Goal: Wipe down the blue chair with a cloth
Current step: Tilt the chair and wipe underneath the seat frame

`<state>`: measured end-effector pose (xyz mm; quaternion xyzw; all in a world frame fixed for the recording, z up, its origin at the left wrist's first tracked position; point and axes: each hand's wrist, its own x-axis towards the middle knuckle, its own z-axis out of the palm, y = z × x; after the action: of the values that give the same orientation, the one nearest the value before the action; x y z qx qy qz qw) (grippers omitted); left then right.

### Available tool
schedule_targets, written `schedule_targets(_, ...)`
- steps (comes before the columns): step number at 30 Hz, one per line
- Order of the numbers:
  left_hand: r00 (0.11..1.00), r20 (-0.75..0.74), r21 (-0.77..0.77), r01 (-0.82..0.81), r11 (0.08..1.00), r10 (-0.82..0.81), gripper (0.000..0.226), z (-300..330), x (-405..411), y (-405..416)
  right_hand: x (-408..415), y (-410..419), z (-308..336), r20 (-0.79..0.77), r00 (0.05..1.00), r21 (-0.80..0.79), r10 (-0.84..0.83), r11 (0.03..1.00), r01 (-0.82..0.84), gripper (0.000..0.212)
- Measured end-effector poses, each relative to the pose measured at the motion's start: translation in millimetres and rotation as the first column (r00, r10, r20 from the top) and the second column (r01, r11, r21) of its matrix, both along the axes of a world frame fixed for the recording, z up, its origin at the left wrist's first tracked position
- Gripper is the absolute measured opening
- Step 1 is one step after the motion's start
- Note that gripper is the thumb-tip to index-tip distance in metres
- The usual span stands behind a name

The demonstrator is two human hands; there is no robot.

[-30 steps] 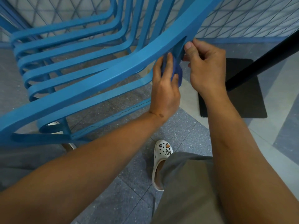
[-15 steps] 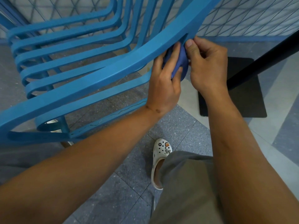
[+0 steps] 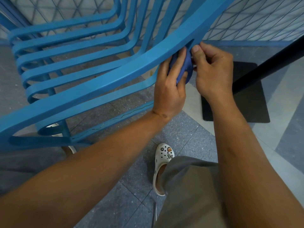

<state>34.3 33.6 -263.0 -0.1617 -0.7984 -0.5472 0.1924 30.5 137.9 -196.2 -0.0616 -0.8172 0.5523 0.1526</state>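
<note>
Your left hand (image 3: 169,89) is pressing a dark blue cloth (image 3: 185,68) against the underside of the chair's (image 3: 102,83) nearest rail, its fingers lying fairly straight along the cloth. Your right hand (image 3: 212,69) is curling around the cloth's other side, thumb pushing it into the notch where an upright bar is joining that rail. The cloth is looking soft and bunched, folding over itself between the two hands. The chair is standing just in front of you, a smooth, matte blue frame of long curved slats with open gaps. You are working one joint at the side; the seat slats and far rails are showing no visible sign either way, so most of the wiping is probably remaining. Speckled grey floor tiles (image 3: 181,132) are lying beneath.
</note>
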Motion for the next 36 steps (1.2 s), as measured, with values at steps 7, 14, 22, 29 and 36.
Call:
schedule_targets(7, 0.961, 0.275, -0.027, 0.000, 1.000, 0.008, 0.053, -46, 16, -8, 2, -4, 4, 0.017, 0.999, -0.020, -0.030, 0.999, 0.030, 0.021)
schedule_targets(14, 0.973, 0.230, -0.008, -0.019, 1.000, 0.021, 0.050, -28, 18, -3, 3, -3, 6, 0.013, 0.999, -0.005, -0.031, 1.000, 0.031, 0.020)
schedule_targets(22, 0.843, 0.535, -0.030, -0.050, 0.998, 0.058, 0.053, -51, 13, -9, 4, -5, 7, -0.022, 1.000, -0.010, -0.021, 1.000, 0.021, 0.017)
schedule_targets(29, 0.938, 0.342, 0.032, -0.068, 0.997, 0.053, 0.053, -29, 22, 1, 4, -5, 5, -0.008, 1.000, -0.005, -0.019, 1.000, 0.019, 0.018)
schedule_targets(36, 0.759, 0.648, -0.067, -0.035, 0.997, 0.070, 0.031, -62, 5, -10, 4, -6, 7, -0.015, 1.000, -0.014, -0.021, 1.000, 0.021, 0.019)
